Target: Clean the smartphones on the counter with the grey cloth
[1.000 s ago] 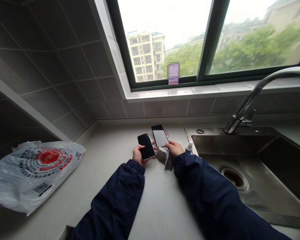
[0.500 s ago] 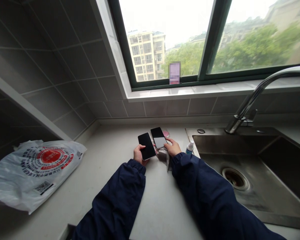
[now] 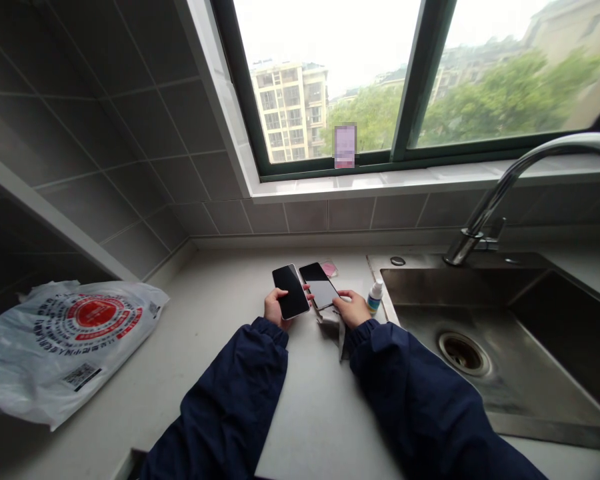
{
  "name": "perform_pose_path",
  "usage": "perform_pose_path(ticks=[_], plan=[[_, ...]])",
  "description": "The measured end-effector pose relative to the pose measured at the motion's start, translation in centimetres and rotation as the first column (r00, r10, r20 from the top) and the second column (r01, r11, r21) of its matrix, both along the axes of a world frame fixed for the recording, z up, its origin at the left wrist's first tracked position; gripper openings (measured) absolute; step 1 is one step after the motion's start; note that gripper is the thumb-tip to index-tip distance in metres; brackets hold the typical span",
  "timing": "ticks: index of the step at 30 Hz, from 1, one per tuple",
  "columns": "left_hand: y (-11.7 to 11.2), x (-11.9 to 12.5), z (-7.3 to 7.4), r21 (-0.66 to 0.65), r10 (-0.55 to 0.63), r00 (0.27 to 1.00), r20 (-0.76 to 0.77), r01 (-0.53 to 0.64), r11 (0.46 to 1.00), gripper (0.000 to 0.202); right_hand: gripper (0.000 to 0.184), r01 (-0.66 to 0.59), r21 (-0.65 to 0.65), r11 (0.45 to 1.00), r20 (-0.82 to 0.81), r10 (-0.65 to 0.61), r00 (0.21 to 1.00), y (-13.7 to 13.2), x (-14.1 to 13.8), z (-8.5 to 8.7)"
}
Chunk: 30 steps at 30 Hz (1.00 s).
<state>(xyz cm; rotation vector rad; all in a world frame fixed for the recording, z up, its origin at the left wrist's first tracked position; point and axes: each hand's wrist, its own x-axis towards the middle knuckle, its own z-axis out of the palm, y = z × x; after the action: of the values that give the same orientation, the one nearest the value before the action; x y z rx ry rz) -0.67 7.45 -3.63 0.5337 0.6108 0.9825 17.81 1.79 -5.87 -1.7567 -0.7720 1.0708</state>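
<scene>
A smartphone [image 3: 291,293] with a dark screen rests in my left hand [image 3: 274,308], the thumb lying over its left edge. Close beside it, a second smartphone [image 3: 316,281] is tilted, a pale reflection across its lower half. My right hand [image 3: 353,309] grips this one by its lower right corner. A crumpled grey cloth [image 3: 333,324] hangs below that phone, against my right hand; whether the fingers pinch it too I cannot tell. Just right of this hand stands a small white-capped bottle [image 3: 375,300] with a blue label. Behind the second phone lies a flat pink item [image 3: 329,269].
A steel sink [image 3: 387,293] with a chrome faucet [image 3: 485,207] is on the right. On the left, a white plastic bag [image 3: 35,347] with red print lies on the pale counter [image 3: 220,293]. A window [image 3: 325,80] is ahead, above a tiled wall.
My right hand has come slightly toward me and to the right with the second phone and the cloth. More of the bottle shows. The left hand's hold is the same; the view has shifted slightly.
</scene>
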Motion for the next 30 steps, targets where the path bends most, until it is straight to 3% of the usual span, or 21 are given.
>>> perform_pose_path(ticks=[7, 10, 15, 22, 30], plan=[[0.0, 0.0, 0.1, -0.026, -0.032, 0.999, 0.0, 0.032, 0.999, 0.058, 0.031, 0.014, -0.004, 1.0, -0.019, -0.014, 1.0, -2.3, -0.3, 1.0], [-0.2, 0.0, 0.2, -0.028, -0.039, 0.999, -0.003, 0.039, 0.999, 0.055, 0.021, 0.044, 0.029, 0.999, -0.043, -0.043, 0.998, -3.8, -0.4, 1.2], [-0.5, 0.1, 0.7, -0.035, -0.044, 0.999, -0.016, 0.044, 0.998, 0.054, 0.021, 0.067, 0.085, 0.994, -0.138, -0.054, 0.989, -5.7, -0.5, 1.4], [-1.0, 0.3, 1.3, -0.02, -0.058, 0.998, -0.037, 0.057, 0.998, 0.049, 0.027, 0.026, 0.125, 0.992, -0.243, 0.005, 0.97, -6.0, -0.7, 1.5], [-1.1, 0.3, 0.6, -0.005, -0.138, 0.989, -0.058, 0.138, 0.99, 0.043, 0.042, -0.025, 0.16, 0.987, -0.263, 0.068, 0.962, -6.2, -0.4, 1.0]])
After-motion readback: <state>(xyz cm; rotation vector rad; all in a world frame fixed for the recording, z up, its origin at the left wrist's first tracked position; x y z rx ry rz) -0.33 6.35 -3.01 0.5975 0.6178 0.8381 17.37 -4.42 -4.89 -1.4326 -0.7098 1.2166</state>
